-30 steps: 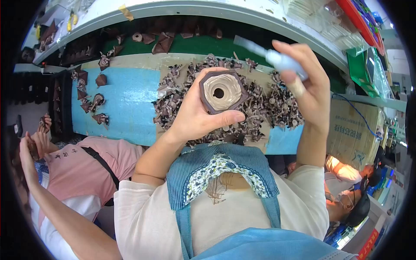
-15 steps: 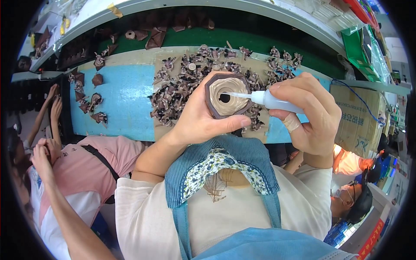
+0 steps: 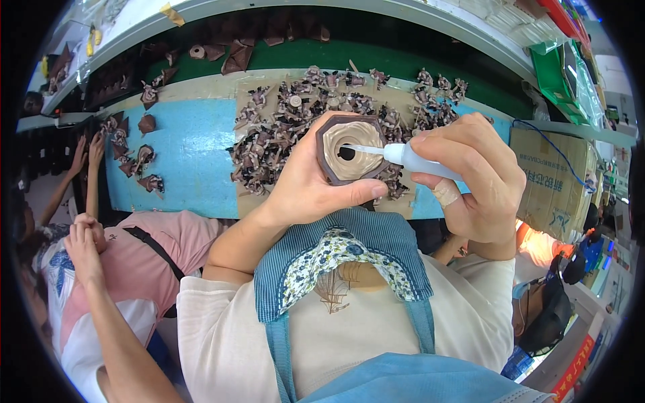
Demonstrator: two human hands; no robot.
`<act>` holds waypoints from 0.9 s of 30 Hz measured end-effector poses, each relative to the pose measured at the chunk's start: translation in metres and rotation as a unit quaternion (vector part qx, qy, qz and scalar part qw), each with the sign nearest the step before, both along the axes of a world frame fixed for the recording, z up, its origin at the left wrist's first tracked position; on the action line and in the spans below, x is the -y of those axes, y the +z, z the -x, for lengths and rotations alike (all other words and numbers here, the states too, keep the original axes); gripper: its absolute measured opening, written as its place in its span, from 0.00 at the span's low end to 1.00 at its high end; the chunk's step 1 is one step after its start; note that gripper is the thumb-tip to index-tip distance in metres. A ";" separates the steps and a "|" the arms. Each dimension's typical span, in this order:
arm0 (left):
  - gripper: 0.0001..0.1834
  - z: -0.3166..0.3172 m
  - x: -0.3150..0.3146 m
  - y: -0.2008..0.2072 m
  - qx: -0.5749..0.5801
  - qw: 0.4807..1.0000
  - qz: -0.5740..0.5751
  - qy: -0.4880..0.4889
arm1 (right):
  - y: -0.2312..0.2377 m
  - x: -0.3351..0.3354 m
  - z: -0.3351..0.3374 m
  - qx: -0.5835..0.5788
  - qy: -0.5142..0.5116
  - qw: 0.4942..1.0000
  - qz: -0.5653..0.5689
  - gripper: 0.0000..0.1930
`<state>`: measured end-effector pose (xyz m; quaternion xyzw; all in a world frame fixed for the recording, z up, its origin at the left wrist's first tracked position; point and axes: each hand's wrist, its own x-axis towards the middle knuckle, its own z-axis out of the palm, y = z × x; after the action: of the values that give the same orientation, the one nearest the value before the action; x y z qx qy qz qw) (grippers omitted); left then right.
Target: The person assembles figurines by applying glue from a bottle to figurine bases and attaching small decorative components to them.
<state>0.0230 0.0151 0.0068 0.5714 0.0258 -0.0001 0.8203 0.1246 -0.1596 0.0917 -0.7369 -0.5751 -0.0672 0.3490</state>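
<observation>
My left hand (image 3: 302, 180) grips a brown hexagonal base (image 3: 327, 168), its tan hollow side with a dark central hole turned up. The thumb lies along the near rim, and the other fingers are mostly hidden behind the base. In my right hand (image 3: 474, 178) is a white squeeze bottle (image 3: 422, 163), held sideways between thumb and fingers. Its thin pale nozzle reaches over the base, with the tip at the edge of the hole. Behind my hands lies a heap of small brown and pink figurines (image 3: 282, 144) on the cardboard-covered table.
A blue sheet (image 3: 195, 144) covers the table's left part, with several figurines along its far left edge. A shelf edge (image 3: 376, 8) runs across the back. At right stands a cardboard box (image 3: 547, 178). A co-worker in a pink apron (image 3: 168, 242) sits close at my left.
The base and bottle stay almost in place, the nozzle still at the hole. At left the co-worker's hands have shifted slightly; at right another person's head has turned downward.
</observation>
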 end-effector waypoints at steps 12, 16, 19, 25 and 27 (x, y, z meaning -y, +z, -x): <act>0.39 -0.002 -0.032 -0.004 -0.048 0.959 -0.276 0.043 | -0.056 -0.031 -0.078 -0.417 -0.044 0.891 -0.176 0.19; 0.42 0.001 -0.048 -0.012 0.054 0.913 -0.392 0.096 | -0.067 -0.088 -0.130 -0.407 -0.056 0.871 -0.270 0.21; 0.39 0.006 -0.057 -0.018 0.097 0.935 -0.326 0.103 | -0.081 -0.119 -0.171 -0.302 -0.162 0.918 -0.198 0.21; 0.37 0.001 -0.045 -0.021 0.088 0.943 -0.262 0.188 | -0.073 -0.126 -0.142 -0.109 -0.257 0.942 -0.186 0.20; 0.39 -0.001 -0.043 -0.029 0.101 0.935 -0.233 0.248 | -0.089 -0.113 -0.128 0.056 -0.242 0.938 -0.243 0.20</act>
<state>0.0244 0.0578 -0.0220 0.7188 0.0829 0.2668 0.6367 0.2527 -0.0468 0.0030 -0.7415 -0.3644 -0.3282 0.4580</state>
